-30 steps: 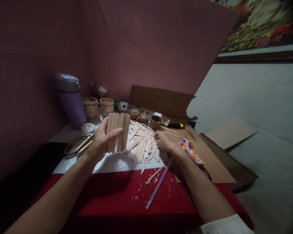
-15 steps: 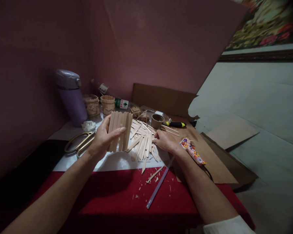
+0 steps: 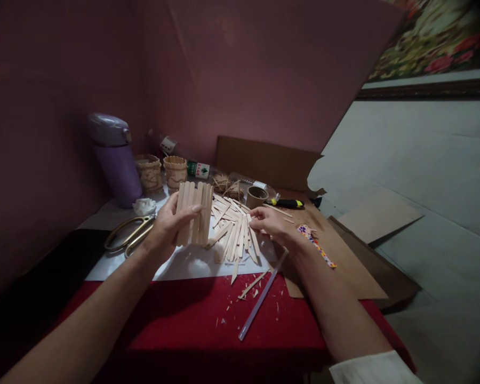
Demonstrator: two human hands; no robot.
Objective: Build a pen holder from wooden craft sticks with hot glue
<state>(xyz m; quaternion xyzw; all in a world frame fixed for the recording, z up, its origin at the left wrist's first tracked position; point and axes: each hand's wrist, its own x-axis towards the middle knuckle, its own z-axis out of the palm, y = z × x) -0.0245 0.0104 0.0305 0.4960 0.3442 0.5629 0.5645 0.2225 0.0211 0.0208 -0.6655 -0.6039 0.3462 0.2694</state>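
Note:
My left hand (image 3: 168, 224) is closed around a panel of craft sticks (image 3: 192, 229) set upright side by side, its thumb pressed across their front. The panel's back is hidden. To the right, over a loose heap of craft sticks (image 3: 232, 234), my right hand (image 3: 270, 221) pinches one craft stick (image 3: 255, 240) near its upper end. Scissors with gold handles (image 3: 124, 234) lie just left of my left hand. A glue gun with a flowered pattern (image 3: 316, 245) is partly covered by my right forearm.
Behind the heap stand a small brown cup (image 3: 257, 196), a twine bundle (image 3: 228, 185) and a yellow-black cutter (image 3: 286, 204). Two decorated cups (image 3: 175, 172) and a purple tumbler (image 3: 118, 165) are at back left. A translucent glue stick (image 3: 262, 298) lies on the red cloth (image 3: 176, 314).
My right hand's fingers have shifted slightly and now pinch a craft stick from the heap's right side. My left hand keeps hold of the panel, almost unmoved.

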